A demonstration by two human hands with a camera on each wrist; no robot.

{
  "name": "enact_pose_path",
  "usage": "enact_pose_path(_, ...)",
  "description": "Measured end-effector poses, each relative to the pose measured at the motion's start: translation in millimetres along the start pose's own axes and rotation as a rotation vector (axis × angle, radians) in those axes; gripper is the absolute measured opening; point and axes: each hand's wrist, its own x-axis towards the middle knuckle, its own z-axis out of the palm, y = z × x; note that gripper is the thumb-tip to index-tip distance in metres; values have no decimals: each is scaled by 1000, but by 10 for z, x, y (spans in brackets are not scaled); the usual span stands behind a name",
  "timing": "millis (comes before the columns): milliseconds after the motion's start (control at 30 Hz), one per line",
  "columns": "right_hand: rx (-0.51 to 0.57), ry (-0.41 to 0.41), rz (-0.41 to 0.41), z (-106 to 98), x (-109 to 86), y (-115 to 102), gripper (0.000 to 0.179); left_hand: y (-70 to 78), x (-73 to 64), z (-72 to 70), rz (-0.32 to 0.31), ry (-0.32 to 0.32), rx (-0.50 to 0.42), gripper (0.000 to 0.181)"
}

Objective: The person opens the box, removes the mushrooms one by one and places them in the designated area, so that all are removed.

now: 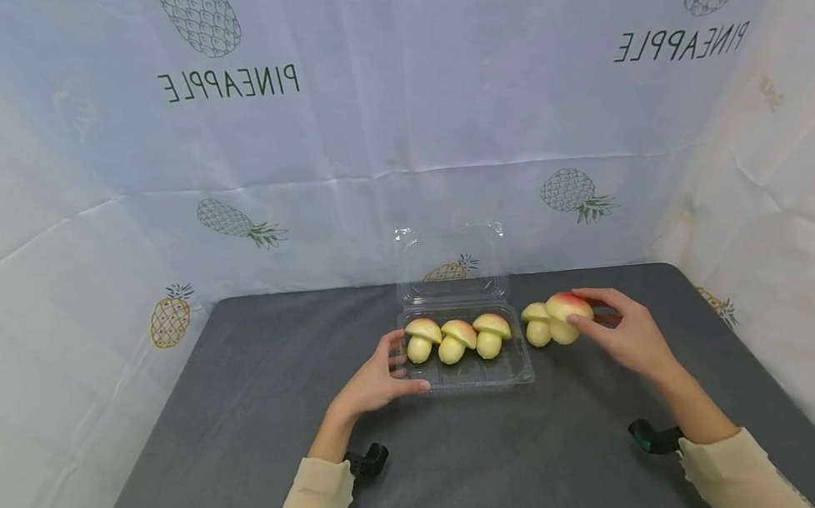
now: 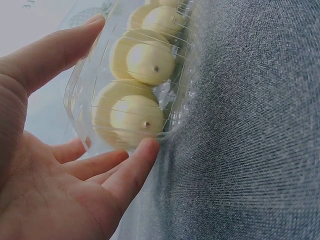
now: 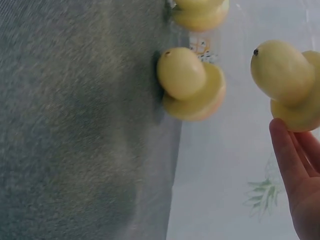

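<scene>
A clear plastic clamshell container (image 1: 477,375) lies with its lid raised at the back. In it is a row of three toy mushrooms, the left one (image 1: 419,351), the middle one (image 1: 452,350) and the right one (image 1: 489,346), with yellow stems and reddish-yellow caps. My left hand (image 1: 375,382) holds the container's left end, thumb at the front corner and fingers along the side. To the right of the container, my right hand (image 1: 631,333) pinches another toy mushroom (image 2: 139,112) by its cap, above the table. One more toy mushroom (image 3: 182,75) stands on the table beside it.
The transparent lid (image 1: 449,262) stands up near the back curtain (image 1: 363,125), which is printed with pineapples. A dark grey cloth (image 1: 493,470) covers the table. White curtains also hang at both sides.
</scene>
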Motion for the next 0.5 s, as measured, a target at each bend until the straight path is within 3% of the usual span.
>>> enact_pose_path(500,-42,-36,119,-48,26,205,47,8,-12,-4,0,-7,-6,99)
